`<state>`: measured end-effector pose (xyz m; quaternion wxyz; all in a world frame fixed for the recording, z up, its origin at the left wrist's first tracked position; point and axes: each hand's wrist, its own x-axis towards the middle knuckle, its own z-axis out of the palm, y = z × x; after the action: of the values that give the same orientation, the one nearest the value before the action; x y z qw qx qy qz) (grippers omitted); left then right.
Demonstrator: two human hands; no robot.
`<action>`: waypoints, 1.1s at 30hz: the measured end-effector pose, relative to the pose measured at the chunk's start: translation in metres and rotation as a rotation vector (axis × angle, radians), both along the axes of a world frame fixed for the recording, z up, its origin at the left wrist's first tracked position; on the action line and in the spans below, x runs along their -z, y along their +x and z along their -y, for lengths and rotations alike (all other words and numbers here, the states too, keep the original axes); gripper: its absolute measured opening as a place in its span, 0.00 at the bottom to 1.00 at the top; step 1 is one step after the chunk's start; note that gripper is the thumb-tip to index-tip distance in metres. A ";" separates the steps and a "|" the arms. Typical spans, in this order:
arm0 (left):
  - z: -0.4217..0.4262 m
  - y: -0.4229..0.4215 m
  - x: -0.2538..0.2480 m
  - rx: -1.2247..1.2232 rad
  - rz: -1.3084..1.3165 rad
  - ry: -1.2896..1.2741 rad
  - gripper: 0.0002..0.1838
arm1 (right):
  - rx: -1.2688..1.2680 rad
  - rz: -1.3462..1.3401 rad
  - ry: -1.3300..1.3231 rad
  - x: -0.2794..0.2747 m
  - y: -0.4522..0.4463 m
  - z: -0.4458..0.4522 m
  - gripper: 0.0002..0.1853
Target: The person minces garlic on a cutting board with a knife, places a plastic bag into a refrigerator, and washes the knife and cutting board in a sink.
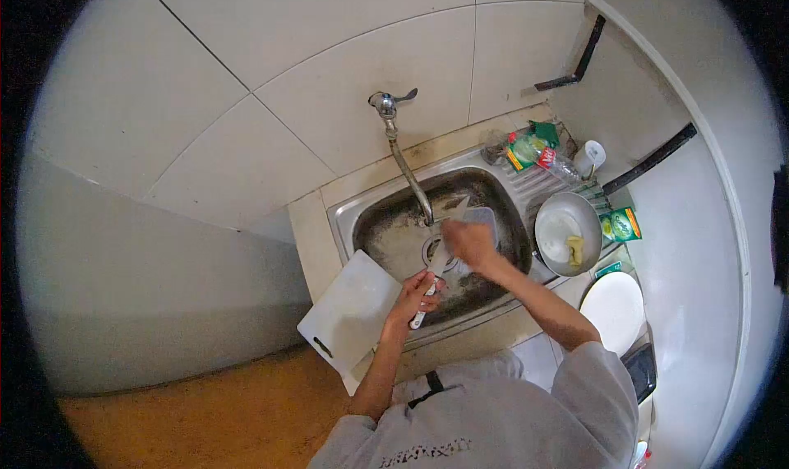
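A knife (440, 260) with a white handle is held over the sink, its blade pointing away from me. My left hand (417, 298) is closed around the handle. Across the middle of the blade lies my right hand (470, 244), fingers curled and slightly blurred; blade shows on both sides of it. Whether that hand also holds something small is hidden. Below both hands is the stained steel sink (386, 222), with a clear plastic container (483, 216) partly behind my right hand. The tap (407, 169) reaches down close to the blade.
A white cutting board (349, 309) leans over the sink's left edge. On the right drainer are a pan (555, 222) with a yellow sponge (574, 250), plastic bottles (559, 166) and a green packet (622, 225). A white plate (612, 309) lies nearer me.
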<state>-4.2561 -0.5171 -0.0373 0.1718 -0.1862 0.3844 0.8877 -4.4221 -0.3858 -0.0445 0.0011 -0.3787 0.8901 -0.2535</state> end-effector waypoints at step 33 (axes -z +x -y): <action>0.002 0.019 0.004 -0.019 0.004 0.031 0.12 | 0.008 0.115 -0.141 -0.016 -0.002 0.004 0.07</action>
<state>-4.2373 -0.5192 -0.0414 0.1671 -0.1889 0.3683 0.8949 -4.4240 -0.3900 -0.0290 0.0244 -0.3589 0.8701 -0.3371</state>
